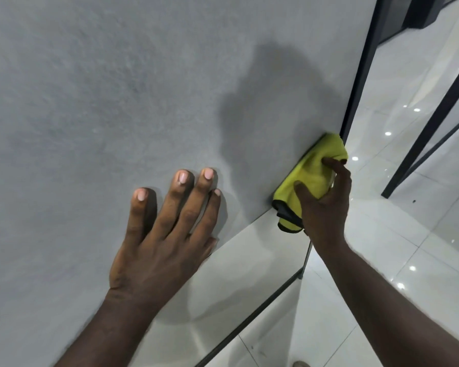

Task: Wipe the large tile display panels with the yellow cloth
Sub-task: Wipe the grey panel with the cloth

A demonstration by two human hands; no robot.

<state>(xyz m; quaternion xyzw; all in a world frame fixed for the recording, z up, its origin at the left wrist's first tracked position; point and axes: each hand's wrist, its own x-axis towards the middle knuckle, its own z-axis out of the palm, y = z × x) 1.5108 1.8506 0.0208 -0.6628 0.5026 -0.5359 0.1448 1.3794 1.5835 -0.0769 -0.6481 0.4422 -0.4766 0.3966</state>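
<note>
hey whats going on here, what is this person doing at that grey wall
A person is wiping a large grey tile panel with bare hands. The right grip holds a bunched yellow cloth against the panel's lower right corner, next to the black frame. The left grip rests flat on the panel, fingers spread, holding nothing.

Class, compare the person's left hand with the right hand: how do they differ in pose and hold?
The left hand lies flat, fingers straight and spread; the right hand curls its fingers. The left hand holds nothing; the right hand grips the yellow cloth. The left hand rests mid-face on the grey panel; the right hand is at its right edge. Both are bare.
</note>
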